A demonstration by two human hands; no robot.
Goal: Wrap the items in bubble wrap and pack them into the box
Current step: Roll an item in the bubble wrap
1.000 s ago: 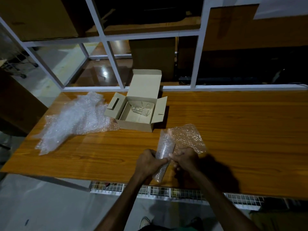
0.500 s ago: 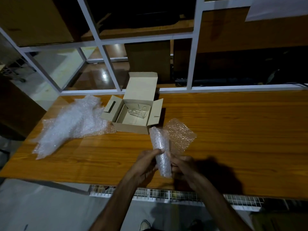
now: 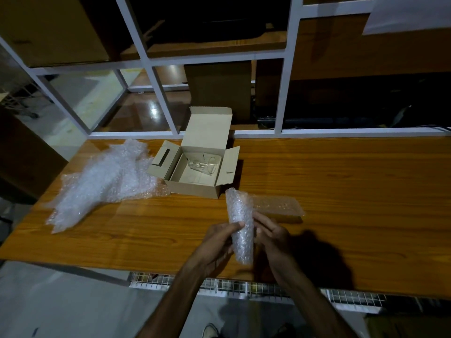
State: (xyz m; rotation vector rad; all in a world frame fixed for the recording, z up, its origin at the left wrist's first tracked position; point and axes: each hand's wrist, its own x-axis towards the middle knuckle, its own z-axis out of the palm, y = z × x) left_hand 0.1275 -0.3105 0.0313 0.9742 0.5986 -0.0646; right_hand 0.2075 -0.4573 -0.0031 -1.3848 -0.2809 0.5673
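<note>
Both my hands are up over the near edge of the wooden table (image 3: 341,191), and between them I've got a bubble-wrapped bundle (image 3: 240,228), a long roll standing nearly upright, tilted a touch to the left at the top. My left hand (image 3: 219,242) curls around its left side, thumb pressed on the front of the roll. My right hand (image 3: 273,236) holds the right side, fingers (image 3: 262,219) stretched along the wrap. So both hands are closed on this 1 bundle. What's inside it I can't make out through the bubbles.

A loose tail of the same wrap (image 3: 278,206) trails off to the right and lies flat on the table, just behind my right hand.

Ahead and slightly left sits the cardboard box (image 3: 195,189), lid standing up at the back, side flaps spread. Inside it, 1 clear glass (image 3: 203,164) lies on its side toward the back right, unwrapped.

Left of the box, a big crumpled heap of bubble wrap (image 3: 105,181) sprawls across the table, its right edge touching the box's left front corner.

Behind the table runs a white frame (image 3: 284,93).
</note>
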